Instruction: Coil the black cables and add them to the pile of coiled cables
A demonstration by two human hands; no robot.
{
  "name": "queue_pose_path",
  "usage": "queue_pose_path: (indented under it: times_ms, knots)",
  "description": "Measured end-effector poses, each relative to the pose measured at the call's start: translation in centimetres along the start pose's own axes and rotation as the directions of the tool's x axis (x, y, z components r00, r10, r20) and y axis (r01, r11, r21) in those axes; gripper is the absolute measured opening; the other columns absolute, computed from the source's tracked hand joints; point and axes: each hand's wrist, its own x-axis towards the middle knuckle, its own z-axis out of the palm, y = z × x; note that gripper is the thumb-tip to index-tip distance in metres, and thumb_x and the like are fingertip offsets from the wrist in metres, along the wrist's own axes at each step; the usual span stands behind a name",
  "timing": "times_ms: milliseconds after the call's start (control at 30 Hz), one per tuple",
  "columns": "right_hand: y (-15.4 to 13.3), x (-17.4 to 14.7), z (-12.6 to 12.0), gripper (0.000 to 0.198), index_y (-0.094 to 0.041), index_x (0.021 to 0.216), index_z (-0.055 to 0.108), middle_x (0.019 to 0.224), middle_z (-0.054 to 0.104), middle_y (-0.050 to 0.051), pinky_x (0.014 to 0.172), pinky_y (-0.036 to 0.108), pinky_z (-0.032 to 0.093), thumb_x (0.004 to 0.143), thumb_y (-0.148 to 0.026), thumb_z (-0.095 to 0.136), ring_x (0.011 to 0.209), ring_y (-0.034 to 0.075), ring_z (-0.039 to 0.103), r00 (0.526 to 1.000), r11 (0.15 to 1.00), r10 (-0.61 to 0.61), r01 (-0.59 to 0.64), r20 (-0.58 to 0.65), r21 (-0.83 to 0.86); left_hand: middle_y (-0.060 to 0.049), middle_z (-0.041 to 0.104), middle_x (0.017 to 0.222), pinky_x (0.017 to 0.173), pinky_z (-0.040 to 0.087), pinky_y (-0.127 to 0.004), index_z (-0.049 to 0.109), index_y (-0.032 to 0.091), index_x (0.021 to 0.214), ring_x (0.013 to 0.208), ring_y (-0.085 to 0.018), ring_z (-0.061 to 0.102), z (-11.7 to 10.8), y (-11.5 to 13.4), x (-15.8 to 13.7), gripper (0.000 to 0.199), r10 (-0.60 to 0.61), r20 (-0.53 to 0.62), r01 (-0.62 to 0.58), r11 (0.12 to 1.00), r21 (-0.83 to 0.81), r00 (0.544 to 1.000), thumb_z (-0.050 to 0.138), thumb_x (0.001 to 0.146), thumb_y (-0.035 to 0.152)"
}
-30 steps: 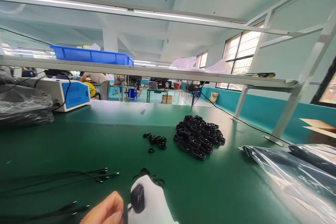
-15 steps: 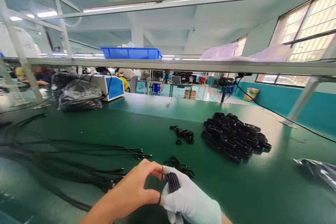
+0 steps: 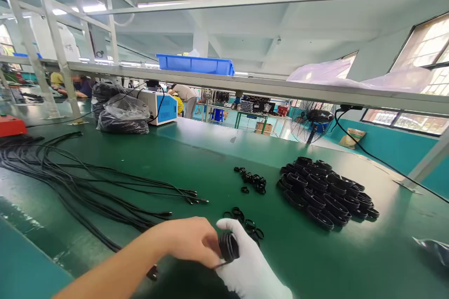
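Observation:
My right hand [image 3: 249, 266], in a white glove, grips a small coil of black cable [image 3: 228, 246] low in the middle of the view. My bare left hand [image 3: 189, 240] pinches the same coil from the left, fingers closed on it. Just beyond them lie a few small black rings [image 3: 245, 222] on the green table [image 3: 175, 159]. Several long black cables [image 3: 87, 187] stretch across the table to the left of my hands.
A pile of coiled black cables [image 3: 324, 189] lies at centre right, with more small rings [image 3: 254, 181] beside it. Black plastic bags [image 3: 121, 114] and a white-and-blue machine [image 3: 163, 107] stand at the back left. A shelf above holds a blue bin [image 3: 194, 64]. People work far behind.
The view has swung left, so the cables and bags show more. My hands rose into view and my left hand closed over the coil held by my gloved right hand.

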Motion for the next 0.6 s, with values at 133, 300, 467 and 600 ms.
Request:
queue_pose_path:
  times_ms: [133,300,467,600]
  knots:
    - [-0.9,-0.1,-0.6,0.037,-0.022,0.082,0.040,0.052,0.045,-0.010,0.034,0.019,0.023,0.050,-0.010,0.053,0.035,0.005,0.038,0.937,0.933,0.112,-0.213,0.331,0.289,0.001,0.070,0.081,0.064,0.040,-0.023,0.066,0.020,0.079,0.073,-0.016,0.059,-0.3,-0.9,-0.5,0.025,-0.034,-0.140,0.005,0.979,-0.203,0.990,0.044,0.080,0.030]
    - [-0.6,0.0,-0.8,0.042,-0.022,0.080,0.037,0.053,0.043,-0.012,0.032,0.017,0.025,0.044,-0.003,0.048,0.031,0.003,0.037,0.955,0.862,0.088,-0.215,0.283,0.459,0.002,0.063,0.077,0.067,0.037,-0.024,0.061,0.022,0.074,0.075,-0.016,0.056,2.1,-0.1,-1.6,0.026,-0.067,-0.402,0.023,0.993,-0.114,0.913,0.038,0.085,0.030]
    - [-0.6,-0.1,-1.1,0.040,-0.020,0.088,0.038,0.055,0.047,-0.010,0.033,0.017,0.031,0.050,-0.013,0.051,0.033,0.005,0.042,0.950,0.855,0.019,-0.177,0.312,0.488,0.003,0.057,0.077,0.064,0.036,-0.025,0.057,0.026,0.075,0.072,-0.015,0.054,2.5,0.6,-1.8,0.027,-0.105,-0.483,0.108,0.994,-0.022,0.870,0.033,0.086,0.025]
    - [-0.5,0.2,-1.1,0.040,-0.021,0.085,0.038,0.057,0.045,-0.010,0.035,0.018,0.033,0.048,-0.010,0.050,0.034,0.005,0.043,0.953,0.874,0.046,-0.183,0.299,0.450,0.002,0.059,0.078,0.062,0.037,-0.023,0.059,0.027,0.079,0.070,-0.014,0.055,3.4,1.1,-2.2,0.030,-0.063,-0.508,0.105,0.993,0.055,0.859,0.031,0.085,0.018]
